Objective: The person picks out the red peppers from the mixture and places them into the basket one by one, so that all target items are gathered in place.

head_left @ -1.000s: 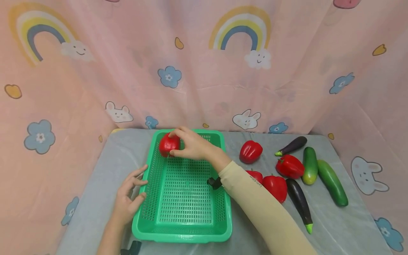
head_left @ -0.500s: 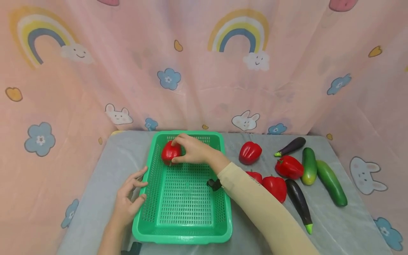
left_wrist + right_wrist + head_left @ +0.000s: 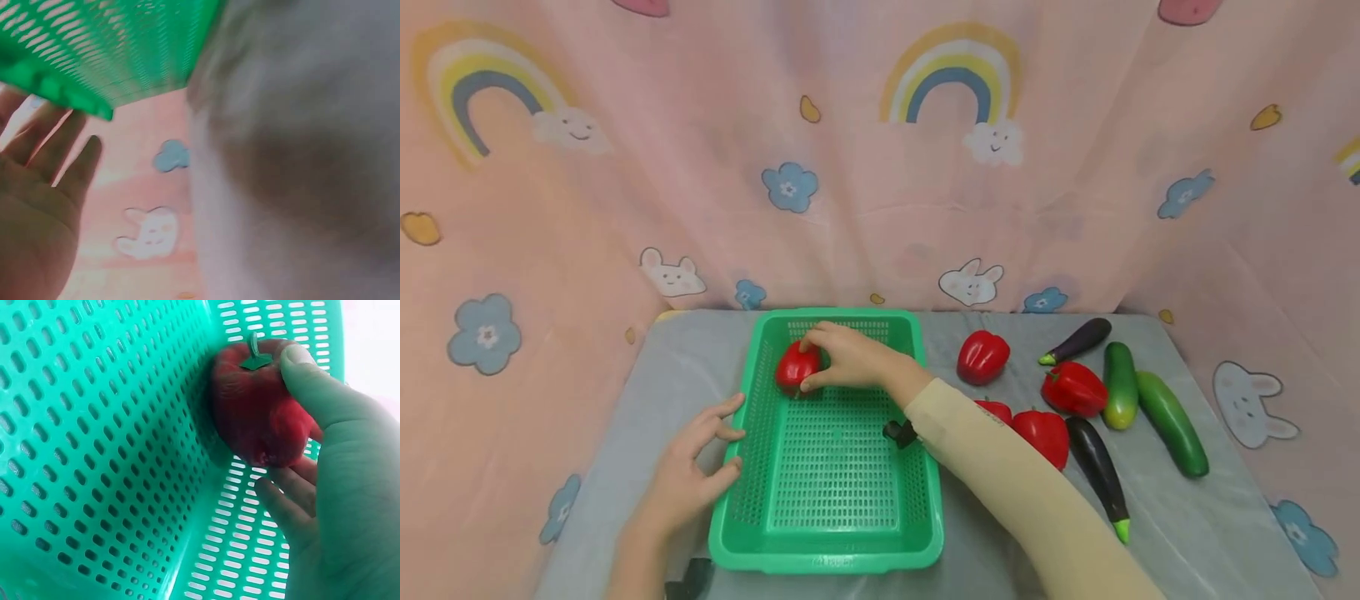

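Inside the green plastic basket (image 3: 827,562), in its far left corner, is a red bell pepper (image 3: 793,369). My right hand (image 3: 848,357) grips it between thumb and fingers. In the right wrist view the pepper (image 3: 253,403) lies close to the perforated walls, its green stem showing, and my thumb presses beside the stem. Along the basket's left side, my left hand (image 3: 688,471) has its fingers spread, with the tips at the rim. The left wrist view shows those fingers (image 3: 62,140) partly behind the basket edge.
Right of the basket lie more red bell peppers (image 3: 983,357), two eggplants (image 3: 1097,467) and two green cucumber-like vegetables (image 3: 1174,423). My right sleeve (image 3: 1000,467) hides part of one pepper. A pink patterned curtain (image 3: 865,233) hangs behind the grey table (image 3: 1195,533).
My right hand has brought the pepper slightly toward me and lower in the basket's far left corner, still gripping it. The left hand stays by the rim. The head view has shifted slightly.
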Available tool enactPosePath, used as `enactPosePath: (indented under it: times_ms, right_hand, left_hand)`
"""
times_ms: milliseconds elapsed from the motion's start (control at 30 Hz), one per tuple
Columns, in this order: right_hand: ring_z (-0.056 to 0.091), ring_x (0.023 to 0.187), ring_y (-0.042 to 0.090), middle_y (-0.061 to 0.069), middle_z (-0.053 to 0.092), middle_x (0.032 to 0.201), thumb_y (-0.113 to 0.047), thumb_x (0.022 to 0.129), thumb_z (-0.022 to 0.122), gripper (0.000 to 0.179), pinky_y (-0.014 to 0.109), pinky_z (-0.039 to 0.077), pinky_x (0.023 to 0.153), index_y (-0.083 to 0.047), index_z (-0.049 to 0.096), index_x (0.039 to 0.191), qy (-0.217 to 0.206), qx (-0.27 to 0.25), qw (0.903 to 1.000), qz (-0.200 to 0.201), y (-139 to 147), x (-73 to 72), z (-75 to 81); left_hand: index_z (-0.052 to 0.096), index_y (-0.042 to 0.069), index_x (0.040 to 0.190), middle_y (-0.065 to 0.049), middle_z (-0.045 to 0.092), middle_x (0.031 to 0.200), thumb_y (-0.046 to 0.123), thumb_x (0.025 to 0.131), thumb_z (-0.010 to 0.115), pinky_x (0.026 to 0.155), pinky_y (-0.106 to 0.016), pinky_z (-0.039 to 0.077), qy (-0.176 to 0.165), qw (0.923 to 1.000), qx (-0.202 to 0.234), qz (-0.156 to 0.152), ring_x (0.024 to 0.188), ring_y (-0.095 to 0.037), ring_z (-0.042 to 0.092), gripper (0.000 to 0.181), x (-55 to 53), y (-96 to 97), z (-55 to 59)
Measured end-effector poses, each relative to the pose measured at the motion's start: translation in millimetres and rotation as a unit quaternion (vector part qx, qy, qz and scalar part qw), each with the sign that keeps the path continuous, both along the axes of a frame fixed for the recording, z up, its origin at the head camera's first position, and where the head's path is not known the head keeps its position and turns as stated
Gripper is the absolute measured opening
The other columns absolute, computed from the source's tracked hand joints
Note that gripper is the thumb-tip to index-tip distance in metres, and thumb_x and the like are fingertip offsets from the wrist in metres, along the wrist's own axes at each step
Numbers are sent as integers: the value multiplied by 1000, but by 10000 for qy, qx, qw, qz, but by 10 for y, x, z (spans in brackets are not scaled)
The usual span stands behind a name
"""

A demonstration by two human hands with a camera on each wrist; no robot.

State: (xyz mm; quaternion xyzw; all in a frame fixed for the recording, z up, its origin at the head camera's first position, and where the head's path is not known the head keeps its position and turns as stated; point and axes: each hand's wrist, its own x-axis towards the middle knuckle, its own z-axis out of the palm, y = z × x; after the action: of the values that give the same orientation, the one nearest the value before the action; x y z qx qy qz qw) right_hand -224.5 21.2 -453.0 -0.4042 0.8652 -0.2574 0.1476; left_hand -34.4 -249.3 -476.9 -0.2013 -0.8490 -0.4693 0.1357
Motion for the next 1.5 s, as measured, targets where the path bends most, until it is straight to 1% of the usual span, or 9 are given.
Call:
enactPosePath:
  times_ms: [133, 267, 433, 567, 700, 933, 1133, 1300, 1500]
  right_hand:
    - [59, 123, 16, 2, 63, 136, -44, 95, 86, 59, 33, 53, 105, -10, 67, 138, 10, 0, 9999, 117, -72, -2, -42]
    - [59, 121, 15, 2, 64, 135, -42, 93, 88, 57, 31, 53, 104, -11, 67, 136, 52, 79, 9999, 141, -124, 13, -73]
    - [61, 120, 14, 0, 64, 137, -45, 93, 88, 57, 32, 54, 104, -13, 67, 136, 232, 237, 9994, 107, -138, 32, -73]
    - [61, 122, 14, -1, 64, 139, -48, 93, 87, 58, 33, 54, 104, -15, 67, 137, 362, 341, 9987, 78, -116, 30, -68]
    - [60, 123, 15, -1, 63, 139, -45, 93, 88, 57, 33, 54, 105, -14, 67, 136, 330, 306, 9990, -20, -63, 26, -58]
    - [59, 126, 18, 2, 60, 143, -43, 92, 89, 61, 35, 54, 107, -12, 66, 139, 208, 253, 9994, -68, 12, 30, -62]
    - [56, 136, 18, 2, 59, 150, -49, 92, 87, 74, 39, 52, 113, -13, 60, 151, 6, 162, 9997, -161, 42, 6, -30]
    - [56, 138, 19, 2, 59, 153, -56, 98, 78, 74, 40, 51, 114, -13, 59, 154, -118, -102, 9995, -292, 59, -20, 90]
    - [63, 130, 24, 4, 61, 153, -56, 102, 72, 71, 42, 54, 107, -10, 58, 154, -176, -549, 9975, -402, 100, -4, 255]
  left_hand:
    - [74, 29, 105, -12, 67, 149, -11, 79, 84, 113, -11, 36, -231, 9986, -469, 9, 141, -22, 60, 49, -7, -90, 165]
    - [75, 25, 104, -12, 70, 144, -9, 80, 86, 114, -12, 36, -162, 9986, -510, 0, 143, -18, 59, 43, -55, -143, 195]
    - [76, 11, 101, -18, 74, 134, -13, 73, 84, 115, -17, 41, 492, 9986, -179, -26, 140, -19, 62, 38, -128, -149, 23]
    - [76, 5, 104, -23, 75, 128, -12, 68, 80, 114, -20, 45, 1108, 9937, 145, -19, 137, -24, 65, 39, -195, -118, -137]
    - [76, 1, 106, -26, 74, 128, -11, 68, 77, 115, -23, 46, 1434, 9889, 376, -89, 136, -29, 66, 40, -265, -73, -234]
    - [78, 5, 107, -29, 74, 125, -11, 69, 74, 116, -27, 47, 1515, 9862, 650, -151, 136, -29, 66, 41, -312, -2, -278]
    - [77, -1, 103, -29, 73, 124, -13, 70, 73, 117, -29, 47, 1456, 9861, 789, -167, 137, -29, 65, 36, -326, 10, -271]
    - [77, -1, 102, -30, 73, 122, -14, 69, 72, 117, -28, 47, 1442, 9857, 860, -142, 136, -29, 66, 36, -331, -7, -267]
    - [77, -1, 102, -30, 72, 123, -14, 69, 71, 116, -27, 48, 1413, 9859, 884, -168, 137, -29, 65, 36, -348, -8, -275]
